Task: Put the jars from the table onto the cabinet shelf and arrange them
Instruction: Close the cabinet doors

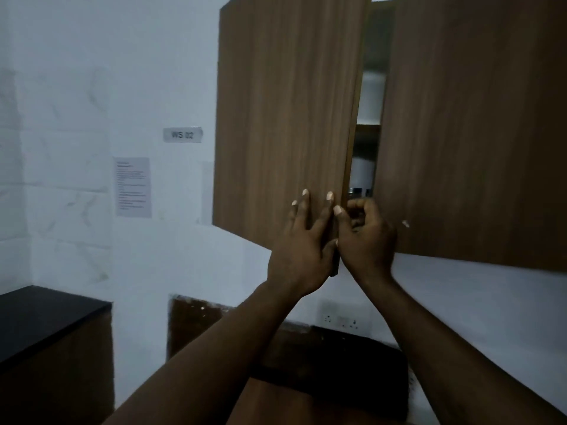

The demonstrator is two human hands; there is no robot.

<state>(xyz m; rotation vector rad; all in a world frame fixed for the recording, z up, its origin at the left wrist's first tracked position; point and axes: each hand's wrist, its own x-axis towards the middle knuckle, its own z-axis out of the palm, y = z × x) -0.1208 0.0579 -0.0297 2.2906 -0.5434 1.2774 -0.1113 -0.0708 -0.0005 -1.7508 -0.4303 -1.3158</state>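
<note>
- Left grip [302,240] released, straight fingers flat on left cabinet door [285,118]
- Right grip [366,234] just beside it, fingers curled; cannot tell what it grasps

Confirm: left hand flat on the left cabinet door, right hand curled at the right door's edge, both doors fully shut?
Doors are not fully shut: head view shows a gap between left door and right door, pale jars visible inside. Rest holds: left hand flat, right hand curled at the edge.
</note>
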